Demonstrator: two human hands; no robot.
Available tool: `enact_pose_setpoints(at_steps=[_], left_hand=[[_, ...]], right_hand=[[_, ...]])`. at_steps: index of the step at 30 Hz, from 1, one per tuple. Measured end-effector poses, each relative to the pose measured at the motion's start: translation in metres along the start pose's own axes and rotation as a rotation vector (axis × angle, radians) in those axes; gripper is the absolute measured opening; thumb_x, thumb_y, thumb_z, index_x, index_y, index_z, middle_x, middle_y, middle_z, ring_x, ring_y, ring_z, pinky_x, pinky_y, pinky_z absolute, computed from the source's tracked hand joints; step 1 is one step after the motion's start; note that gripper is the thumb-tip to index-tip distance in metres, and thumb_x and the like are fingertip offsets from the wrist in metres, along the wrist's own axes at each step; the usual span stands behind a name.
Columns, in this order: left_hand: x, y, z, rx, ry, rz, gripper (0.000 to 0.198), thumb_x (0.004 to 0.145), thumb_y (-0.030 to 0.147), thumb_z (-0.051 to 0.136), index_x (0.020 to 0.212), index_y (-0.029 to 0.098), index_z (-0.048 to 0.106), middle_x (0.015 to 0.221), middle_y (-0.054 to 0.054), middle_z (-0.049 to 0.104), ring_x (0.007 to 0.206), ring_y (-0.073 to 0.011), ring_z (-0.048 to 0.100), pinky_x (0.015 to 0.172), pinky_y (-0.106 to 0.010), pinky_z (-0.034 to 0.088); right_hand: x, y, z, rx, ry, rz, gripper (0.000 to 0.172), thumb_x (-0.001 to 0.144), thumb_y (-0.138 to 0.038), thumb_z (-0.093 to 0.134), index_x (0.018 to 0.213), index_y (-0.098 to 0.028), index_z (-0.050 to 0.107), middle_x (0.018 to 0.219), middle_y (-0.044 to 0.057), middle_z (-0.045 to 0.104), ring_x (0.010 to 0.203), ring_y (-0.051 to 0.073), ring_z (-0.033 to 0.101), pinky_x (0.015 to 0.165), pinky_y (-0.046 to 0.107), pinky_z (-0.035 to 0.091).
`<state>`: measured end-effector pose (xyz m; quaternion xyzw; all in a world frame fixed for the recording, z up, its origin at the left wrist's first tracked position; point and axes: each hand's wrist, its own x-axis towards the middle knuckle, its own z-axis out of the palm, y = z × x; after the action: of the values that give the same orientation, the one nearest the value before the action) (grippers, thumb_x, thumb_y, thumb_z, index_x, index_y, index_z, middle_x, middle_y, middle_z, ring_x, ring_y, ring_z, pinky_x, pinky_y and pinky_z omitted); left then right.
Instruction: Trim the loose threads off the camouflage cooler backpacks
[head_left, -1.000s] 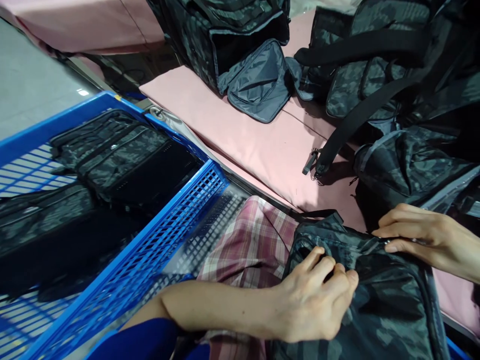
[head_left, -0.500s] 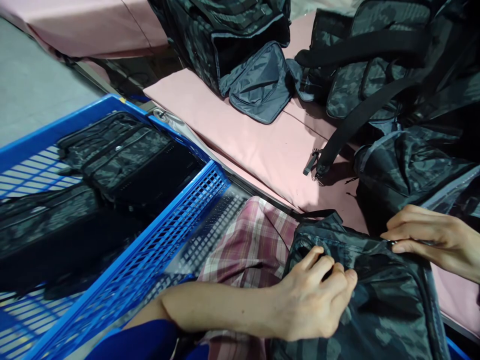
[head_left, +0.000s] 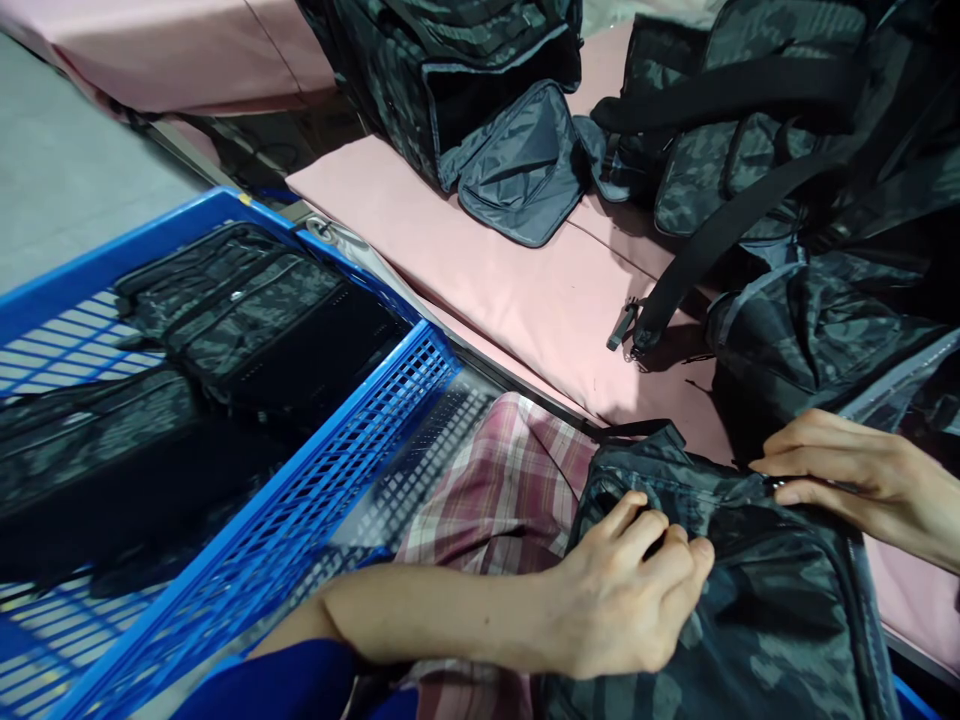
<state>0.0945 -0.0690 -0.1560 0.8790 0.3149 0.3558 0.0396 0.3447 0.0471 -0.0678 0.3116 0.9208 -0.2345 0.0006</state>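
A dark camouflage bag lies on my lap at the lower right. My left hand is closed on its fabric near the left corner, fingers curled and pinching the cloth. Further right, my right hand pinches something small at the bag's upper edge, along the zipper line; what it pinches is too small to name. My lap is covered by pink plaid cloth.
A blue plastic crate at the left holds folded camouflage bags. Several more camouflage bags with open flaps and a black strap lie on the pink padded table ahead.
My right hand slid a little right along the bag's edge, then came back left. My left hand has stayed put.
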Motion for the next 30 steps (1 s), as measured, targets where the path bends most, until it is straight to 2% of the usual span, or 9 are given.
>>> enact_pose_setpoints(at_steps=[7, 12, 20, 25, 27, 30], left_hand=[[0.0007, -0.0011, 0.001, -0.034, 0.045, -0.014, 0.029, 0.085, 0.012, 0.046, 0.109, 0.004, 0.06, 0.092, -0.01, 0.061, 0.085, -0.0195, 0.056, 0.085, -0.039, 0.049], [0.0006, -0.0016, 0.0024, -0.027, 0.029, -0.016, 0.029, 0.086, 0.013, 0.046, 0.111, 0.005, 0.059, 0.093, -0.01, 0.061, 0.087, -0.0191, 0.056, 0.085, -0.038, 0.049], [-0.0021, -0.0011, 0.0058, -0.008, -0.042, 0.002, 0.032, 0.088, 0.014, 0.043, 0.116, 0.004, 0.054, 0.096, -0.011, 0.06, 0.09, -0.0184, 0.056, 0.088, -0.04, 0.047], [-0.0007, -0.0021, 0.0056, -0.025, -0.001, -0.013, 0.03, 0.087, 0.013, 0.044, 0.112, 0.003, 0.056, 0.093, -0.01, 0.06, 0.088, -0.0186, 0.056, 0.087, -0.039, 0.048], [-0.0013, -0.0025, 0.0061, -0.024, -0.013, -0.018, 0.03, 0.087, 0.013, 0.044, 0.113, 0.004, 0.056, 0.094, -0.01, 0.06, 0.088, -0.0186, 0.056, 0.088, -0.04, 0.047], [-0.0025, -0.0014, 0.0058, -0.024, -0.029, -0.02, 0.031, 0.087, 0.013, 0.043, 0.115, 0.004, 0.055, 0.095, -0.01, 0.06, 0.09, -0.0188, 0.056, 0.089, -0.041, 0.047]], right_hand=[[0.0044, 0.0002, 0.0061, 0.039, -0.046, 0.011, 0.017, 0.088, -0.031, 0.056, 0.096, -0.023, 0.069, 0.095, 0.007, 0.061, 0.089, 0.017, 0.057, 0.075, 0.026, 0.049], [0.0045, -0.0007, 0.0038, 0.019, 0.008, -0.015, 0.019, 0.087, -0.029, 0.058, 0.103, -0.024, 0.066, 0.097, 0.005, 0.061, 0.092, 0.016, 0.057, 0.077, 0.025, 0.048], [0.0034, 0.0006, 0.0061, 0.067, -0.04, 0.04, 0.017, 0.088, -0.032, 0.057, 0.096, -0.024, 0.068, 0.094, 0.006, 0.061, 0.088, 0.016, 0.057, 0.075, 0.026, 0.048], [0.0051, 0.0006, 0.0039, 0.074, -0.061, 0.055, 0.018, 0.087, -0.032, 0.058, 0.097, -0.022, 0.069, 0.094, 0.007, 0.061, 0.09, 0.017, 0.057, 0.077, 0.027, 0.047], [0.0051, -0.0005, 0.003, 0.095, -0.07, 0.053, 0.017, 0.088, -0.033, 0.057, 0.092, -0.022, 0.069, 0.091, 0.007, 0.061, 0.086, 0.016, 0.057, 0.073, 0.026, 0.047], [0.0058, -0.002, 0.0031, 0.082, -0.048, 0.034, 0.017, 0.088, -0.032, 0.057, 0.095, -0.021, 0.068, 0.093, 0.007, 0.061, 0.088, 0.016, 0.057, 0.075, 0.026, 0.047]])
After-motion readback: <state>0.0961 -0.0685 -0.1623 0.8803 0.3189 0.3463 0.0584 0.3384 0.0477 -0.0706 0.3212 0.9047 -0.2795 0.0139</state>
